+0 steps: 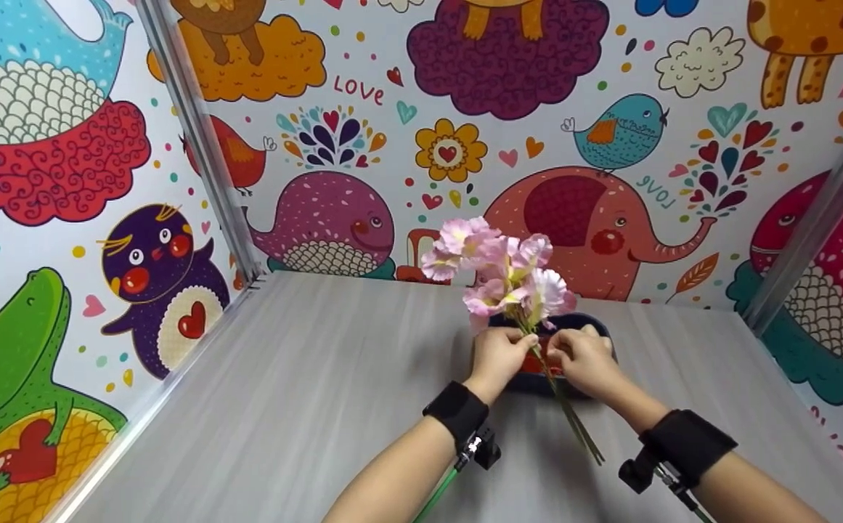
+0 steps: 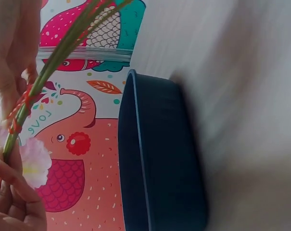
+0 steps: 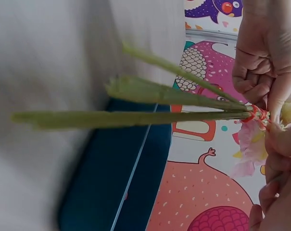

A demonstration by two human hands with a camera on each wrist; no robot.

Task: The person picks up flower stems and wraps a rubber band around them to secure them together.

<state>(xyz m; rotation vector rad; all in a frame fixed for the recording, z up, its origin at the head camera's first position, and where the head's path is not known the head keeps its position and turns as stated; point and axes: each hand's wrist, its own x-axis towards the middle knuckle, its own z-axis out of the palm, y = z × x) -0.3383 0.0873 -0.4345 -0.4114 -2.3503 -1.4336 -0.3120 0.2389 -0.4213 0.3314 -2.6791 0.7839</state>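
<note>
My left hand (image 1: 495,361) pinches a bunch of pink artificial flowers (image 1: 497,265) by the stems, just under the blooms. The green stems (image 1: 573,418) slant down to the right, their cut ends spread apart. Red string (image 3: 257,114) is wound around the stems beside the left fingers. Close to that binding, my right hand (image 1: 589,362) has its thumb and fingers curled together at the string, which they appear to pinch. Both hands are above a dark blue bin (image 2: 167,149), with something red (image 1: 530,365) visible inside it in the head view.
The bin stands on a grey wood-grain table (image 1: 305,378), near the back wall (image 1: 363,145). Cartoon-printed panels enclose the table at the back and sides, with metal posts (image 1: 207,145) at the corners. Each wrist wears a black strap (image 1: 457,414) with a camera and cable.
</note>
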